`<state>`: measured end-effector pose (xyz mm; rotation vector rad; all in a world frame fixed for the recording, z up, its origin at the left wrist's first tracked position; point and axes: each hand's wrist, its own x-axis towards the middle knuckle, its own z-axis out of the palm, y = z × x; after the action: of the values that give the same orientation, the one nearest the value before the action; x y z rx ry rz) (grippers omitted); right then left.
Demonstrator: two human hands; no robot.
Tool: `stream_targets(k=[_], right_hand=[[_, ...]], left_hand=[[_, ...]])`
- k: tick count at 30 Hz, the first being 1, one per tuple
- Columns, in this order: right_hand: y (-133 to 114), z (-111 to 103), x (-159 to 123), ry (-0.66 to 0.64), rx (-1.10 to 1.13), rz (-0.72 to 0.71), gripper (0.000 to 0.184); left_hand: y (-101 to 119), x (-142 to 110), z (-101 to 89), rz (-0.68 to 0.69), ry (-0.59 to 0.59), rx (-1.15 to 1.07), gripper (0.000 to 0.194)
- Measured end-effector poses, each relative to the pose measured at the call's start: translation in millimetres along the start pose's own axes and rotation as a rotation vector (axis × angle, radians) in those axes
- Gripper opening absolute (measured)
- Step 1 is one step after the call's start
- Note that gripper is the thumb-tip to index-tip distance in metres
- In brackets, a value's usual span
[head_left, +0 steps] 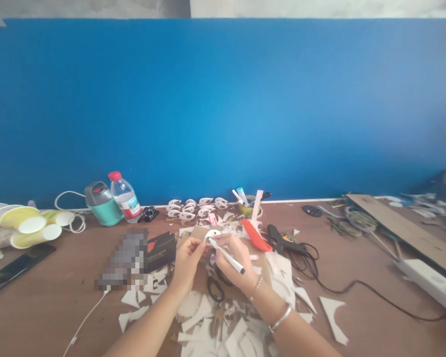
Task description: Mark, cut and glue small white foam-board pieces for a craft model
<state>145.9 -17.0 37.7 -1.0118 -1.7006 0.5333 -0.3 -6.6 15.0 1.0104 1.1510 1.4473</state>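
Scraps [204,315], jagged and white, littered the brown table [80,302] around dark-handled scissors [209,287] | left hand [188,255] pinched a flat, rounded cutout [212,233] in its fingertips above cardboard [200,281] | right hand [238,255] clamped fingers round a white marker [230,260]

Blue partition [208,109], pale wall [319,8] above, brown tabletop [29,322]

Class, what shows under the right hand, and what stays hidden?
Beneath the right hand, brown board, dark-handled scissors and what looks like a pink-tipped pen partly show; the hand covers anything directly beneath it.
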Motion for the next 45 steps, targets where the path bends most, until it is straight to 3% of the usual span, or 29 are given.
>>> stream_targets(k=[9,45], right_hand=[[1.0,-0.8,1.3,-0.003,0.001,-0.063,0.014],[2.3,-1.9,1.9,-0.03,0.001,-0.1,0.017]], left_hand=[[-2.9,0.1,-1.7,0.012,-0.01,0.004,0.021],[-3.1,-0.1,-2.6,-0.012,0.003,-0.019,0.021]])
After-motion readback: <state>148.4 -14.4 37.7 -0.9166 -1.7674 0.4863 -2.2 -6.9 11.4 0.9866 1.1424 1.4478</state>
